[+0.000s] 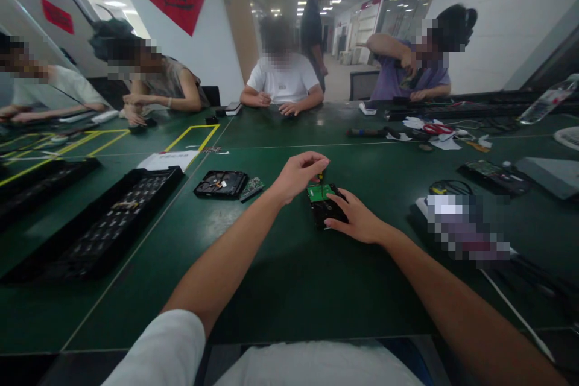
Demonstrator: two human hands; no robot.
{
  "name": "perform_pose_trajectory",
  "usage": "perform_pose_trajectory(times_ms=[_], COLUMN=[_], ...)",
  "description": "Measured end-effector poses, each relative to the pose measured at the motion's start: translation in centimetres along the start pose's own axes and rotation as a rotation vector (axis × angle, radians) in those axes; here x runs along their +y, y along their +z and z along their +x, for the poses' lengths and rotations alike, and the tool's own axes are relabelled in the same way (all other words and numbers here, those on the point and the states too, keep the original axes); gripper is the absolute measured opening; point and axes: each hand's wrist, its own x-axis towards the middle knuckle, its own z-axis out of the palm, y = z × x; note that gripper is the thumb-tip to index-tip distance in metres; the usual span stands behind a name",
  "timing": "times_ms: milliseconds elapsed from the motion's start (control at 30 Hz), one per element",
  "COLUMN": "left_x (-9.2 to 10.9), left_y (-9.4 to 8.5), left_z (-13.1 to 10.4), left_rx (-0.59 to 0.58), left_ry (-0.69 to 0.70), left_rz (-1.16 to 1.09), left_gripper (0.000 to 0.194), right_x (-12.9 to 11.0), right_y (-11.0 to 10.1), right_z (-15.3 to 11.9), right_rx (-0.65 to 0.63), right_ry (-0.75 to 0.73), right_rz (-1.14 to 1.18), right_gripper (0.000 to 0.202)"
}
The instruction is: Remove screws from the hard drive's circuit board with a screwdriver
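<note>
A black hard drive with a green circuit board [320, 193] lies on the green table in front of me. My left hand [302, 174] is above its far left edge, fingertips pinched around a small screwdriver [321, 177] with a yellow and dark handle; its tip points down at the board. My right hand [357, 217] rests on the drive's right side, thumb and fingers spread across it and holding it against the table. To the left, a second black drive [221, 184] lies beside a loose circuit board [253, 187].
Long black trays [108, 217] occupy the left, near a white paper [168, 160]. On the right are a blurred-out device [465, 229], another drive [495, 177], cables and a grey box [549, 176]. Several people sit across the table; one person stands behind.
</note>
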Motion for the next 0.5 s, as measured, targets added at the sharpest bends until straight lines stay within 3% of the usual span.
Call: perform_pose_trajectory(times_ms=[333, 500], left_x=[0.23, 0.02], left_y=[0.06, 0.02], left_z=[0.03, 0.12], left_rx=[-0.082, -0.005], left_ry=[-0.028, 0.014], left_rz=[-0.265, -0.102], left_gripper=[0.02, 0.026], right_x=[0.02, -0.11], right_y=[-0.06, -0.08], right_z=[-0.03, -0.07], right_rx=[0.008, -0.012], right_ry=[-0.015, 0.026], right_rz=[-0.007, 0.002], right_gripper=[0.088, 0.091])
